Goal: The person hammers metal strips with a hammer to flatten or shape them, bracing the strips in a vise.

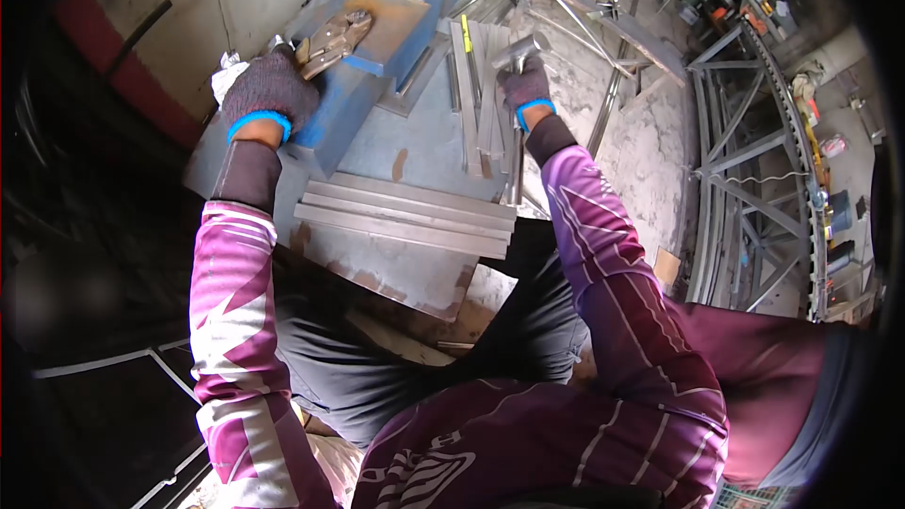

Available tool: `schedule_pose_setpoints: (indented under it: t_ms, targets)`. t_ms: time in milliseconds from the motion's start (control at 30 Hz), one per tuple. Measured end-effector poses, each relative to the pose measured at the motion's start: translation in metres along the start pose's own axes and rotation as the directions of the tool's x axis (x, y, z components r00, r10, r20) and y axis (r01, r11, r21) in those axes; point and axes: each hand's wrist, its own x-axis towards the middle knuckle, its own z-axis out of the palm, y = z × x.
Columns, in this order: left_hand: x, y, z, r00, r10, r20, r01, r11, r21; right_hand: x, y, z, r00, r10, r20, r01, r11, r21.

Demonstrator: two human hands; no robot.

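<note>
My left hand [271, 94], in a dark knitted glove with a blue cuff, is at the left end of a blue metal vise-like fixture [344, 123]. Its fingers curl down out of sight, so what they grip is hidden. Rusty locking pliers [341, 41] lie on the fixture just to the right of this hand. My right hand [526, 85], gloved alike, is closed on a hammer with a shiny cylindrical head [520, 52]; the handle is mostly hidden. Below that hand are long flat metal bars [485, 94]. More flat bars [405, 215] lie side by side across the metal table.
The metal table [377, 278] ends close to my knees. A yellow strip [466, 35] lies on the bars. Steel pieces and a plank [622, 24] are on the floor beyond. A welded truss frame [754, 170] stands at right. White crumpled material [226, 75] is beside my left hand.
</note>
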Motion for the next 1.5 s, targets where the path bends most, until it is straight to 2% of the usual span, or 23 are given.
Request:
schedule_pose_setpoints:
  t_ms: [67, 100, 167, 200, 233, 300, 433, 500, 533, 567, 600, 767, 800, 833, 967, 1033, 1100, 1133, 1167, 1267, 1333, 1433, 1500]
  targets:
    - [0.003, 0.002, -0.01, 0.974, -0.045, 0.224, 0.092, 0.975, -0.204, -0.016, -0.044, -0.024, 0.977, -0.167, 0.134, 0.189, 0.967, -0.173]
    - [0.0, 0.003, -0.013, 0.972, -0.045, 0.232, 0.093, 0.975, -0.202, -0.029, -0.074, -0.035, 0.977, -0.16, 0.139, 0.183, 0.968, -0.174]
    - [-0.003, 0.005, -0.019, 0.974, -0.065, 0.217, 0.107, 0.976, -0.188, -0.054, -0.123, -0.047, 0.923, -0.16, 0.35, 0.313, 0.84, -0.443]
    - [-0.001, 0.004, -0.017, 0.972, -0.059, 0.227, 0.101, 0.979, -0.177, -0.061, -0.126, -0.047, 0.868, -0.219, 0.446, 0.429, 0.784, -0.448]
    - [-0.001, 0.004, -0.016, 0.974, -0.053, 0.222, 0.094, 0.979, -0.18, -0.069, -0.128, -0.046, 0.871, -0.22, 0.439, 0.426, 0.784, -0.452]
    - [0.0, 0.004, -0.014, 0.979, -0.049, 0.198, 0.085, 0.98, -0.178, -0.088, -0.146, -0.039, 0.752, -0.173, 0.636, 0.583, 0.625, -0.519]
    - [0.002, 0.001, -0.01, 0.98, -0.034, 0.195, 0.071, 0.98, -0.184, -0.098, -0.125, -0.013, 0.66, -0.178, 0.729, 0.685, 0.541, -0.488]
    - [0.002, -0.001, -0.009, 0.98, -0.032, 0.198, 0.074, 0.975, -0.211, -0.096, -0.104, -0.001, 0.639, -0.253, 0.726, 0.727, 0.508, -0.463]
    - [0.001, 0.0, -0.01, 0.978, -0.039, 0.205, 0.081, 0.976, -0.201, -0.09, -0.084, 0.004, 0.618, -0.335, 0.711, 0.73, 0.58, -0.362]
    - [0.001, 0.0, -0.012, 0.976, -0.041, 0.214, 0.083, 0.979, -0.189, -0.094, -0.093, 0.002, 0.654, -0.243, 0.717, 0.664, 0.638, -0.389]
    - [0.0, -0.002, -0.011, 0.985, 0.005, 0.171, 0.03, 0.979, -0.201, -0.096, -0.09, 0.0, 0.655, -0.294, 0.696, 0.677, 0.637, -0.368]
    - [-0.003, 0.002, -0.008, 0.987, -0.044, 0.157, 0.069, 0.985, -0.159, -0.103, -0.091, -0.005, 0.668, -0.406, 0.623, 0.708, 0.603, -0.367]
    - [-0.004, 0.004, -0.01, 0.992, -0.046, 0.122, 0.065, 0.985, -0.16, -0.111, -0.102, -0.011, 0.72, -0.459, 0.52, 0.678, 0.623, -0.39]
    - [-0.004, 0.005, -0.013, 0.984, -0.039, 0.173, 0.068, 0.984, -0.164, -0.12, -0.113, -0.019, 0.761, -0.504, 0.408, 0.646, 0.643, -0.411]
    - [-0.002, 0.005, -0.01, 0.985, -0.027, 0.169, 0.057, 0.983, -0.176, -0.185, -0.111, -0.07, 0.815, -0.476, 0.33, 0.569, 0.766, -0.3]
    - [0.002, -0.002, 0.001, 0.99, -0.025, 0.14, 0.052, 0.98, -0.19, -0.222, -0.096, -0.086, 0.799, -0.433, 0.417, 0.571, 0.763, -0.303]
    - [0.001, -0.004, 0.003, 0.992, -0.005, 0.125, 0.032, 0.977, -0.213, -0.251, -0.093, -0.097, 0.815, -0.332, 0.475, 0.488, 0.835, -0.253]
    - [0.001, -0.002, 0.0, 0.991, -0.013, 0.135, 0.041, 0.979, -0.201, -0.262, -0.085, -0.098, 0.829, -0.341, 0.442, 0.484, 0.834, -0.264]
    - [0.002, 0.0, -0.003, 0.99, -0.022, 0.142, 0.049, 0.98, -0.193, -0.269, -0.082, -0.099, 0.855, -0.281, 0.437, 0.431, 0.853, -0.295]
    - [-0.01, 0.004, -0.008, 0.996, -0.023, 0.087, 0.044, 0.97, -0.241, -0.273, -0.068, -0.095, 0.88, -0.326, 0.345, 0.423, 0.869, -0.259]
    - [-0.024, 0.003, -0.018, 0.996, -0.049, 0.078, 0.069, 0.958, -0.28, -0.272, -0.07, -0.09, 0.899, -0.225, 0.374, 0.342, 0.896, -0.282]
    - [-0.028, -0.008, -0.014, 0.998, -0.058, 0.037, 0.068, 0.931, -0.359, -0.273, -0.073, -0.088, 0.875, -0.254, 0.412, 0.409, 0.843, -0.35]
    - [-0.042, -0.017, -0.005, 0.988, -0.123, -0.089, 0.062, 0.862, -0.504, -0.277, -0.086, -0.093, 0.865, -0.299, 0.403, 0.443, 0.832, -0.335]
